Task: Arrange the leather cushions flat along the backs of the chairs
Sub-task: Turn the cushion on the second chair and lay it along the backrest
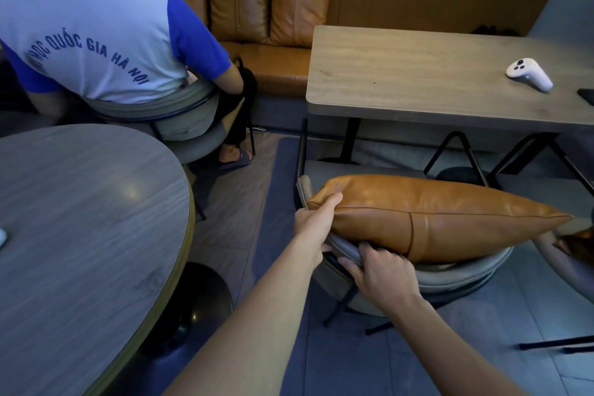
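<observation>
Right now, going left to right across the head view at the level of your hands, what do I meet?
Round table → left hand pinching the cushion's left corner → right hand under the cushion's lower edge → leather cushion lying along the chair back.

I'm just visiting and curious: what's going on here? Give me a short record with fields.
activity: person setting a leather cushion along the back of a grey chair
left hand: gripping the cushion's left corner
right hand: under the cushion's lower edge, at the chair back
cushion position: lying lengthwise on the chair back
nearby: wooden table with a white controller
background: three more cushions on a bench; a seated person
</observation>
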{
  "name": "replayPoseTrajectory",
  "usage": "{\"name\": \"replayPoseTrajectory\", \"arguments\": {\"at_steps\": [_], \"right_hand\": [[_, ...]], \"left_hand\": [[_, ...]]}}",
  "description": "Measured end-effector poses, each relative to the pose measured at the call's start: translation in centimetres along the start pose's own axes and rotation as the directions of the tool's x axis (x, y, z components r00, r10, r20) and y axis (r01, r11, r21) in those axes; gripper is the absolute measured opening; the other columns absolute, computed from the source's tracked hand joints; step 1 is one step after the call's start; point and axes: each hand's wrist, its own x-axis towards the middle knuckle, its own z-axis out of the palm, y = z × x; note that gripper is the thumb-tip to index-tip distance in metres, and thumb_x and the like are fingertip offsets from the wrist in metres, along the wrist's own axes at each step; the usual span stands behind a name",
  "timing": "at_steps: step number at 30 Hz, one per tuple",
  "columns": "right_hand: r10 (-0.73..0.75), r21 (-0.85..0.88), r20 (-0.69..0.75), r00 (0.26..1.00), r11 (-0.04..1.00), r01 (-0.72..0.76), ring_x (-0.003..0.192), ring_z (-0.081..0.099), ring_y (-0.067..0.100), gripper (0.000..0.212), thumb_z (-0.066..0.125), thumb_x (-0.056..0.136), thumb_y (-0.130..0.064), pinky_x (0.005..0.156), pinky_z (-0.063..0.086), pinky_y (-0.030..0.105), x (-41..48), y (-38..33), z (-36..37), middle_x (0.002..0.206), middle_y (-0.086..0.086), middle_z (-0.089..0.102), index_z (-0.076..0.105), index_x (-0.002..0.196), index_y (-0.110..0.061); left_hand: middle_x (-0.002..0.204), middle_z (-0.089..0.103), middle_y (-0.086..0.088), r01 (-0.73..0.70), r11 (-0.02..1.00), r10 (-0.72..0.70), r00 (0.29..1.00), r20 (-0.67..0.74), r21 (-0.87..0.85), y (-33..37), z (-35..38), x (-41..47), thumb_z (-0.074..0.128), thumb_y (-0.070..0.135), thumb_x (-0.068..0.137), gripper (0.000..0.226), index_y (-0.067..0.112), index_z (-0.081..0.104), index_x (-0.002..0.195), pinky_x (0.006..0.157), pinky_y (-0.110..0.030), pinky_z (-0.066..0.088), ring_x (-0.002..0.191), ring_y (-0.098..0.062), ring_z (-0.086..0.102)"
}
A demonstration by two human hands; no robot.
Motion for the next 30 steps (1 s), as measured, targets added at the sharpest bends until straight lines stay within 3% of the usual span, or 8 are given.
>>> {"name": "replayPoseTrajectory", "arguments": {"at_steps": [3, 5, 11, 22, 30], "right_hand": [[-0.126, -0.035, -0.129, 0.984, 0.992, 0.122, 0.038, 0.060, 0.024, 0.042, 0.080, 0.079, -0.053, 0.034, 0.035, 0.027, -0.3, 1.3, 0.7, 0.049, 0.000, 0.061, 0.059, 0.074, -0.018], [-0.159, -0.054, -0.157, 0.975, 0.987, 0.153, 0.033, 0.056, 0.023, 0.040, 0.084, 0.075, -0.050, 0.029, 0.035, 0.028, -0.3, 1.8, 0.9, 0.045, -0.001, 0.058, 0.060, 0.072, -0.017], [-0.163, -0.078, -0.181, 0.970, 0.985, 0.151, 0.030, 0.055, 0.023, 0.039, 0.089, 0.070, -0.044, 0.028, 0.036, 0.028, 0.0, 2.2, 1.1, 0.042, 0.000, 0.056, 0.061, 0.071, -0.017], [-0.142, -0.107, -0.163, 0.976, 0.986, 0.126, 0.029, 0.054, 0.023, 0.039, 0.089, 0.070, -0.042, 0.028, 0.035, 0.028, 0.2, 2.2, 1.2, 0.042, 0.000, 0.056, 0.061, 0.075, -0.015], [-0.126, -0.117, -0.144, 0.981, 0.987, 0.110, 0.029, 0.056, 0.026, 0.040, 0.088, 0.071, -0.042, 0.030, 0.038, 0.030, 0.4, 1.9, 1.5, 0.042, 0.001, 0.057, 0.060, 0.074, -0.014]], "left_hand": [[0.122, 0.061, -0.008, 0.010, 0.999, -0.010, 1.000, -0.001, -0.036, -0.1, 0.2, -0.1, 0.080, 0.044, 0.080, 0.059, 0.015, 0.051, 0.123, 0.095, -0.054, 0.054, 0.106, -0.027, 0.060], [0.119, 0.062, -0.008, 0.011, 0.999, -0.011, 1.000, 0.003, -0.050, 0.0, 0.2, 0.1, 0.080, 0.043, 0.080, 0.054, 0.016, 0.052, 0.119, 0.095, -0.054, 0.054, 0.106, -0.027, 0.060], [0.119, 0.066, -0.005, 0.008, 0.999, -0.008, 1.000, 0.007, -0.048, -0.1, 0.4, 0.4, 0.082, 0.048, 0.073, 0.064, 0.018, 0.060, 0.124, 0.092, -0.055, 0.056, 0.107, -0.026, 0.064], [0.106, 0.063, -0.003, 0.012, 0.999, -0.013, 1.000, -0.008, -0.042, -0.1, 0.8, 0.7, 0.083, 0.044, 0.075, 0.052, 0.019, 0.054, 0.111, 0.091, -0.055, 0.057, 0.106, -0.028, 0.062], [0.125, 0.063, -0.012, 0.017, 0.998, -0.018, 1.000, -0.007, -0.055, 0.3, 0.5, 0.5, 0.085, 0.043, 0.072, 0.064, 0.016, 0.050, 0.118, 0.092, -0.059, 0.055, 0.112, -0.033, 0.063]]}}
